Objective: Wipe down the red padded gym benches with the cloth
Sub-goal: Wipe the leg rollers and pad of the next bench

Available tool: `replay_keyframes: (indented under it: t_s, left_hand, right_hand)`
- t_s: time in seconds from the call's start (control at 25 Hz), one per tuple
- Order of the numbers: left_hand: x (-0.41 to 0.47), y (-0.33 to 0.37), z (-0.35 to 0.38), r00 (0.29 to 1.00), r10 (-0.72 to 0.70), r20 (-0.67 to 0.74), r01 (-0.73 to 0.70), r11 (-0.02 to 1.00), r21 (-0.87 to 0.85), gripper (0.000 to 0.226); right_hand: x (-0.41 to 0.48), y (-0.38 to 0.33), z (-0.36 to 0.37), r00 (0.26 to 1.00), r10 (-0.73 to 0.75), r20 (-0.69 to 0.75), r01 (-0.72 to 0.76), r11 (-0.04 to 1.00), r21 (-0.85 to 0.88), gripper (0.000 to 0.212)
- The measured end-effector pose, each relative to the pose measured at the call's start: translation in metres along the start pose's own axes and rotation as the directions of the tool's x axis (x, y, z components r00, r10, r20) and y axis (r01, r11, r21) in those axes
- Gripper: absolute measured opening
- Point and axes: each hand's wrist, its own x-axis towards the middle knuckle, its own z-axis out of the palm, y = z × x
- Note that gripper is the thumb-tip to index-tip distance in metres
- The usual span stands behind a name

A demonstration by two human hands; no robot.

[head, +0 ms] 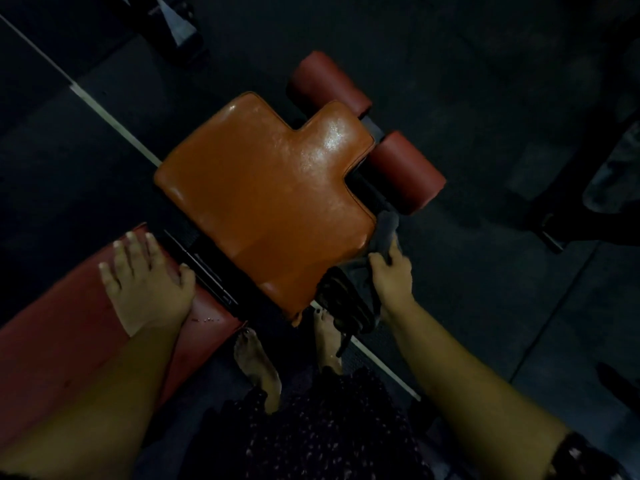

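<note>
Bracing on back pad [69, 334] with left hand [149, 282], fingers straight and spread, likely for balance. Gripping cloth [386, 226] in right hand [391, 275], fingers curled round it, against seat [263, 188] side edge, probably wiping rim.

No text, label, brand, number or sign legible anywhere. Glossy orange-red notched vinyl pad [263, 188]: plain surface, only glare. Two dull red cylindrical foam rollers [329, 83] [407, 171]: unmarked. Dark rubber floor [467, 98] with pale painted stripe [114, 119]: no characters readable. View dim, blurred.
</note>
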Motion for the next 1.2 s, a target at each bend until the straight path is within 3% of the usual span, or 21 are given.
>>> replay_keyframes:
  t_s: [0.08,0.12,0.2,0.32,0.48,0.6,0.68,0.76,0.88,0.96,1.0,1.08,1.16,1.2]
  left_hand:
    - [0.000,0.002,0.000,1.000,0.012,-0.001,-0.012,1.000,-0.009,0.075]
    - [0.000,0.002,0.000,1.000,0.013,-0.005,-0.013,1.000,-0.012,0.072]
    - [0.000,0.002,-0.001,1.000,0.005,-0.006,-0.006,1.000,-0.014,0.071]
    - [-0.001,0.002,-0.003,1.000,0.025,-0.002,-0.026,0.999,-0.021,0.073]
    - [0.000,-0.001,-0.003,0.999,0.031,0.021,-0.031,0.999,-0.016,0.073]
    - [0.001,-0.002,-0.004,0.999,0.029,0.034,-0.029,0.999,-0.016,0.073]
    - [0.001,-0.003,-0.004,0.999,0.039,0.033,-0.038,0.999,-0.013,0.073]
    - [0.001,-0.003,-0.004,0.998,0.046,0.033,-0.045,0.999,-0.022,0.073]
    - [0.000,-0.004,-0.005,0.998,0.047,0.043,-0.045,0.998,-0.031,0.072]
    - [0.000,-0.004,-0.005,0.998,0.051,0.041,-0.050,0.998,-0.026,0.072]
    - [0.000,-0.004,-0.005,0.998,0.054,0.036,-0.053,0.998,-0.028,0.072]
    - [0.000,-0.003,-0.005,0.998,0.056,0.026,-0.055,0.998,-0.034,0.072]
    - [0.000,-0.003,-0.005,0.998,0.051,0.027,-0.050,0.998,-0.035,0.071]
    - [0.000,-0.004,-0.006,0.998,0.049,0.032,-0.048,0.998,-0.033,0.071]
  right_hand:
    - [0.012,-0.010,0.005,0.988,0.142,-0.056,-0.127,0.968,0.217,0.062]
    - [0.011,-0.012,0.009,0.986,0.140,-0.090,-0.117,0.967,0.228,0.065]
    - [-0.011,-0.009,0.020,0.990,0.057,-0.126,-0.041,0.991,0.126,0.078]
    - [-0.054,0.020,0.038,0.999,0.025,0.039,-0.026,0.999,0.030,0.081]
    - [-0.029,0.019,0.043,0.947,0.305,0.097,-0.319,0.870,0.375,0.057]
    - [-0.041,0.010,0.054,0.972,0.229,-0.044,-0.208,0.938,0.278,0.077]
    - [-0.075,0.020,0.069,0.994,0.103,0.030,-0.106,0.980,0.167,0.076]
    - [-0.098,0.030,0.071,0.975,0.144,0.169,-0.158,0.985,0.072,0.074]
    - [-0.084,0.028,0.066,0.919,0.317,0.233,-0.381,0.863,0.332,0.046]
    - [-0.072,0.020,0.064,0.930,0.323,0.173,-0.366,0.824,0.432,0.045]
    - [-0.072,0.018,0.067,0.944,0.305,0.122,-0.327,0.842,0.428,0.053]
    - [-0.089,0.024,0.078,0.971,0.237,0.029,-0.236,0.938,0.252,0.068]
    - [-0.110,0.045,0.090,0.982,0.138,0.127,-0.145,0.988,0.049,0.060]
    - [-0.117,0.051,0.091,0.967,0.170,0.192,-0.168,0.985,-0.030,0.049]
